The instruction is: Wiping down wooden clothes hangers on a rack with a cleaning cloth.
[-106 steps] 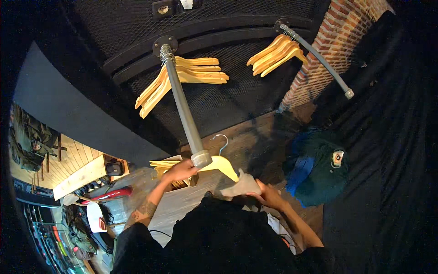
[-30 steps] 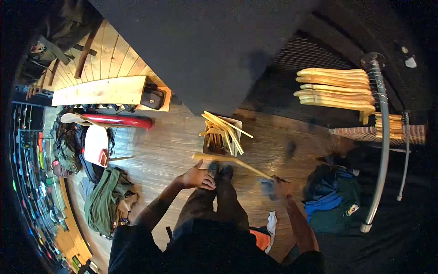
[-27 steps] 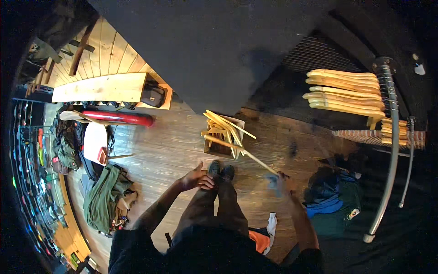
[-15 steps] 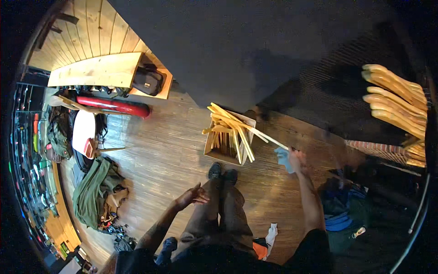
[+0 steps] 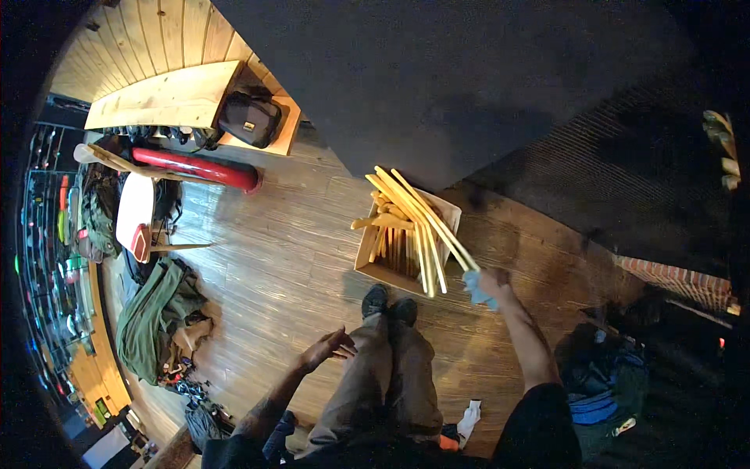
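Observation:
A cardboard box [image 5: 387, 275] full of yellow wooden hangers [image 5: 391, 223] stands on the floor beyond my feet. My right hand [image 5: 494, 285] is closed on a long wooden hanger [image 5: 449, 238] lying along the top of that pile, with a pale blue cloth [image 5: 478, 291] in the same grip. Lower in the view, over my left leg, my left hand [image 5: 330, 345] holds nothing, its fingers loosely apart.
A wooden bench [image 5: 160, 98], red cylinder [image 5: 191, 166] and white-seated chair [image 5: 133, 211] stand left, above a green clothes pile [image 5: 152, 320]. A dark panel [image 5: 453, 78] rises beyond the box. Dark clothing [image 5: 601, 367] lies right; hangers [image 5: 723, 148] show at the right edge.
The hanger in my right hand moved from near the rail down onto the box's pile. My left hand came away from the rail. The view turned, shifting the hanging hangers to the right edge.

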### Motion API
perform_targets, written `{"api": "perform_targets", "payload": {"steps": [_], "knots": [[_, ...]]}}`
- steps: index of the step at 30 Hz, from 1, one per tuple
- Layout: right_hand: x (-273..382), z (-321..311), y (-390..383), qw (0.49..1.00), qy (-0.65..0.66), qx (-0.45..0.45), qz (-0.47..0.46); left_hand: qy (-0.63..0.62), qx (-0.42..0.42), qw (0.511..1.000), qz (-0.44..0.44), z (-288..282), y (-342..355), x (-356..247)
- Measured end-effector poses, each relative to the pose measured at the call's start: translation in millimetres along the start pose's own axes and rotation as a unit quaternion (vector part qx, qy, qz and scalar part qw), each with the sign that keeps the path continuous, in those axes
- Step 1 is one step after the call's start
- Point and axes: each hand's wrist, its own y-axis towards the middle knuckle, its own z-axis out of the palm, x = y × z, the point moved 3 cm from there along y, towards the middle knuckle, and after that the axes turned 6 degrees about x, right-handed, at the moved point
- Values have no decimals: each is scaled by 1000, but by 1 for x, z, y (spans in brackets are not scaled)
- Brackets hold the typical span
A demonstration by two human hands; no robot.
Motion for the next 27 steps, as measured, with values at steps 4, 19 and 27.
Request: {"api": "perform_targets", "payload": {"steps": [4,19,27], "knots": [[-28,65,-19,989,-79,-115,53,6,7,1000,-19,9,1,10],[167,247,-128,845,-533,-43,27,160,-33,971,173,100,-76,-95],[252,403,-314,976,-120,-159,-90,393,-177,738,519,253,-213,-231]]}}
